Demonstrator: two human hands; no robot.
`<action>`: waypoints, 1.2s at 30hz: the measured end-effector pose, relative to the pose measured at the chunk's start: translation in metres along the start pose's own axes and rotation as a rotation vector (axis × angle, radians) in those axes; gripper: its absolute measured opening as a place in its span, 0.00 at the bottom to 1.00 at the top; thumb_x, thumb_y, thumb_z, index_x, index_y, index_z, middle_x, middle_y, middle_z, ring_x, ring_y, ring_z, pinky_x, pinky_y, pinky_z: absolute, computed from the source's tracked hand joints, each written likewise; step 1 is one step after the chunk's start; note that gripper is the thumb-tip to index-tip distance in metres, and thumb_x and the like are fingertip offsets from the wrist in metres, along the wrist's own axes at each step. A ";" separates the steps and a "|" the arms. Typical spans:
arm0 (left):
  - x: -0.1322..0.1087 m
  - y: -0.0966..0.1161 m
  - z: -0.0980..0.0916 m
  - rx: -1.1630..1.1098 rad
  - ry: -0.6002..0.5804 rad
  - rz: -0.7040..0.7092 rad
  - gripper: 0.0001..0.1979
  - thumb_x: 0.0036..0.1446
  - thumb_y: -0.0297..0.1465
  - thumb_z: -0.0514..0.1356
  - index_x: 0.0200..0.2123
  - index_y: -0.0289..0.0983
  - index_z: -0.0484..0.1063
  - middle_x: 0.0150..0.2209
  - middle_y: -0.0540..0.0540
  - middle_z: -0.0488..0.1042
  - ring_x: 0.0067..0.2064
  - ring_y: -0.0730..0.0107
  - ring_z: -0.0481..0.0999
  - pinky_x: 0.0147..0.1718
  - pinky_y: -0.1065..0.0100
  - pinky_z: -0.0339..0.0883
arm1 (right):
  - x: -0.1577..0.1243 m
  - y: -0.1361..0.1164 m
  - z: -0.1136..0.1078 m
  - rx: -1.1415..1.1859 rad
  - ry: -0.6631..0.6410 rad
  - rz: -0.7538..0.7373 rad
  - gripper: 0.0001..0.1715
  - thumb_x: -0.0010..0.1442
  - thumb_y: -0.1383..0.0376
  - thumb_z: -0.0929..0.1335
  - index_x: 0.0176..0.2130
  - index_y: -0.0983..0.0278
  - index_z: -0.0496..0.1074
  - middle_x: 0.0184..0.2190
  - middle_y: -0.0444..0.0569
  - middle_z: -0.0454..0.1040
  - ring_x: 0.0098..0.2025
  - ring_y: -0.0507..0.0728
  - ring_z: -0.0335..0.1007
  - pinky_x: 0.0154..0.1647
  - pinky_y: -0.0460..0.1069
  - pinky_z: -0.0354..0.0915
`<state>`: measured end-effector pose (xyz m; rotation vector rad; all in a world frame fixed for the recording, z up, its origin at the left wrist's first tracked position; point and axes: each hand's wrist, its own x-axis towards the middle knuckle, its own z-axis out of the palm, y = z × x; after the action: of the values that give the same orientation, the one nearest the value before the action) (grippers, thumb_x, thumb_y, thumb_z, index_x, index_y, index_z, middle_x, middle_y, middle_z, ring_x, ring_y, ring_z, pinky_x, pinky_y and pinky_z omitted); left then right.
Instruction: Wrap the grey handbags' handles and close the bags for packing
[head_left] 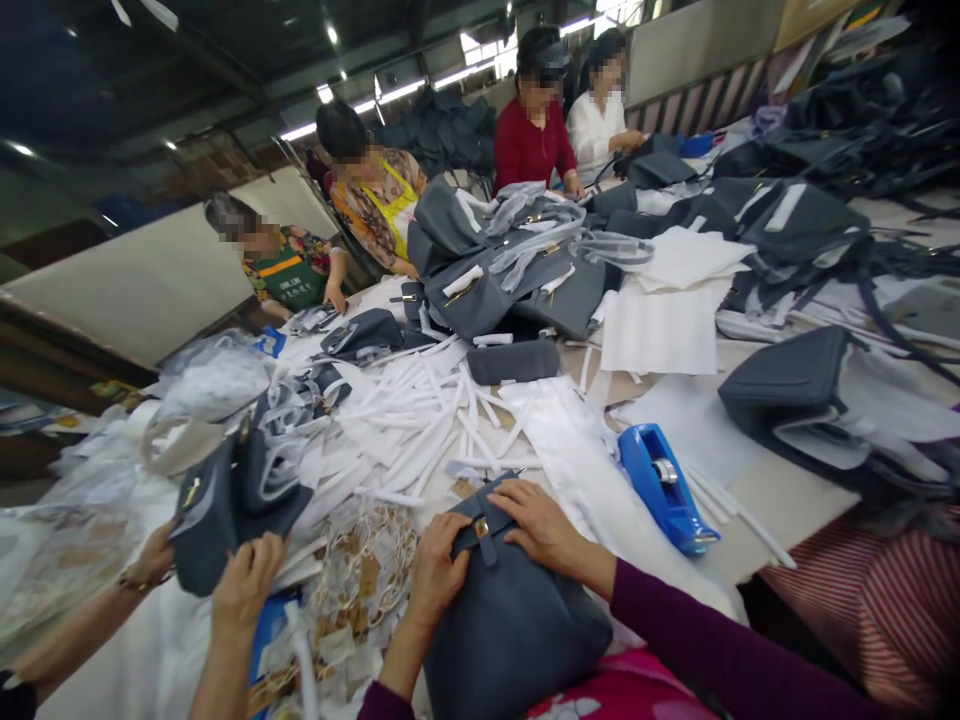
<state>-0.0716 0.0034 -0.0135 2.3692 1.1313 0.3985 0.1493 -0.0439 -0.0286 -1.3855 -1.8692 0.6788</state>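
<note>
A dark blue-grey handbag (517,630) with a strap and gold clasp (482,530) lies at the table's near edge, close to my body. My left hand (437,562) holds the bag's upper left edge beside the clasp, fingers bent over it. On the other side of the clasp, my right hand (544,520) rests over the top edge, its fingers spread on the bag's surface. The bag's underside is hidden.
At left, another person's hands (247,580) hold a dark bag (214,510). A blue tape dispenser (664,490) stands right of my hands. White paper rolls (412,410), tags with cords (367,570) and piled bags (517,270) cover the table. Several people work across it.
</note>
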 end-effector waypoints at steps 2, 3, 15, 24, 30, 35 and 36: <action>-0.010 0.007 0.009 0.114 0.119 -0.031 0.14 0.54 0.24 0.55 0.45 0.39 0.68 0.46 0.42 0.71 0.50 0.56 0.68 0.50 0.52 0.63 | 0.015 0.000 0.004 -0.094 -0.150 -0.098 0.23 0.56 0.69 0.68 0.52 0.62 0.69 0.49 0.53 0.71 0.53 0.61 0.62 0.55 0.56 0.59; -0.016 0.010 0.016 0.183 0.196 -0.056 0.13 0.56 0.25 0.55 0.45 0.38 0.68 0.46 0.40 0.70 0.50 0.54 0.68 0.50 0.50 0.62 | 0.021 0.002 0.008 -0.126 -0.196 -0.126 0.18 0.57 0.68 0.67 0.49 0.63 0.71 0.46 0.53 0.73 0.50 0.60 0.64 0.52 0.55 0.60; -0.063 0.018 0.058 0.243 0.097 -0.012 0.07 0.62 0.28 0.52 0.41 0.39 0.69 0.41 0.43 0.71 0.46 0.57 0.70 0.46 0.54 0.67 | 0.105 0.025 0.018 -0.190 -0.108 0.115 0.13 0.62 0.61 0.64 0.32 0.62 0.75 0.26 0.50 0.75 0.33 0.58 0.70 0.36 0.49 0.59; -0.052 0.006 0.041 0.016 0.166 -0.149 0.08 0.62 0.28 0.50 0.42 0.39 0.68 0.43 0.42 0.69 0.47 0.59 0.67 0.50 0.54 0.63 | 0.088 0.045 0.007 0.134 0.374 0.294 0.15 0.56 0.68 0.59 0.42 0.65 0.69 0.42 0.53 0.71 0.45 0.58 0.66 0.48 0.53 0.62; 0.016 -0.007 0.030 -0.067 0.091 -0.210 0.18 0.59 0.36 0.56 0.51 0.36 0.66 0.51 0.39 0.68 0.54 0.55 0.65 0.54 0.54 0.59 | -0.019 0.028 0.035 0.441 0.291 0.694 0.15 0.57 0.61 0.60 0.42 0.63 0.68 0.34 0.49 0.72 0.38 0.59 0.69 0.41 0.55 0.67; 0.082 0.005 0.031 -0.078 -0.140 -0.220 0.22 0.58 0.48 0.54 0.41 0.34 0.69 0.41 0.39 0.73 0.43 0.57 0.72 0.43 0.59 0.64 | -0.053 -0.020 0.034 0.366 0.174 0.588 0.24 0.62 0.59 0.58 0.54 0.64 0.65 0.49 0.53 0.70 0.52 0.59 0.65 0.58 0.56 0.59; 0.092 0.009 0.030 -0.071 -0.187 -0.221 0.24 0.56 0.50 0.54 0.40 0.34 0.69 0.39 0.40 0.74 0.41 0.57 0.72 0.41 0.60 0.64 | -0.056 -0.028 0.031 0.336 0.149 0.565 0.25 0.63 0.59 0.58 0.57 0.64 0.64 0.51 0.54 0.69 0.54 0.59 0.64 0.60 0.56 0.58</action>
<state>0.0044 0.0625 -0.0289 2.1412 1.2512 0.1356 0.1183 -0.1059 -0.0389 -1.6864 -1.1747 1.0743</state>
